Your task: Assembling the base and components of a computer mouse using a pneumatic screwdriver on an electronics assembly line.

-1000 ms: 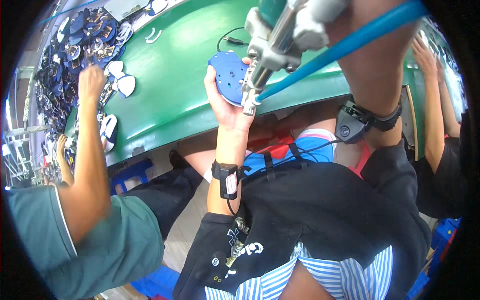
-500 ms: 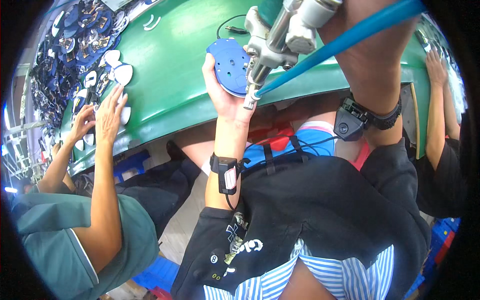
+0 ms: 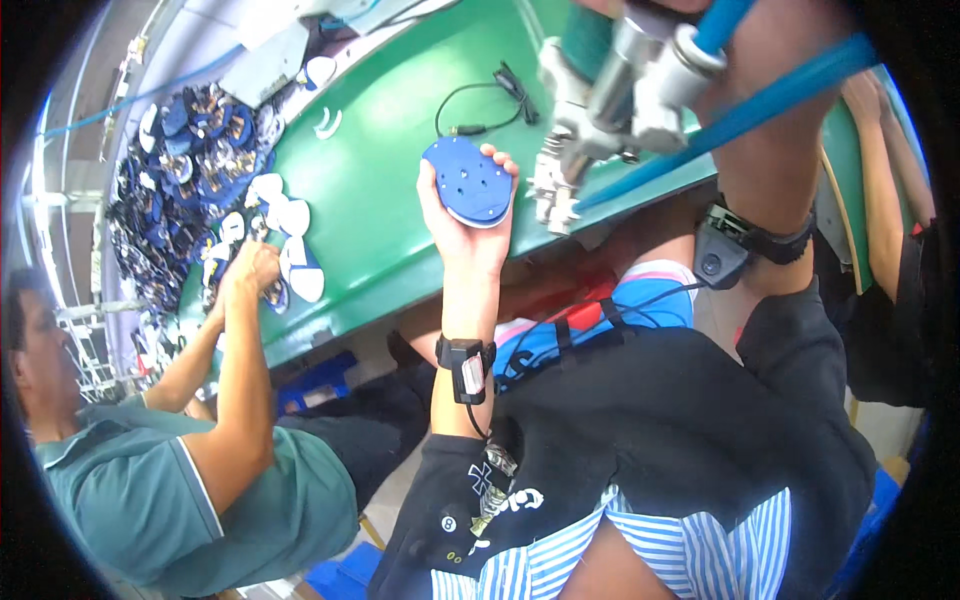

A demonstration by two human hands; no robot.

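Observation:
My left hand [image 3: 470,235] is closed around a blue oval computer mouse [image 3: 463,178], its underside up with several small holes. The mouse's black cord [image 3: 442,108] lies beyond it on the green table. My right hand [image 3: 780,30], mostly cut off at the top edge, grips what looks like an air screwdriver [image 3: 605,85], with a green body, metal fittings and a blue hose. The tool's tip [image 3: 556,205] points down to the right of the mouse, apart from it.
Blue and black mouse parts lie in a heap [image 3: 175,160] at the left, near white-and-blue shells [image 3: 290,217]. There a co-worker's hands [image 3: 255,265] handle parts. Two white curved strips [image 3: 328,124] lie on the table [image 3: 365,220]. Another person's arm [image 3: 880,200] is at right.
The tool's tip has come off the mouse's right edge and is now apart from it. My view has shifted. The co-worker's hands have drawn together over the parts.

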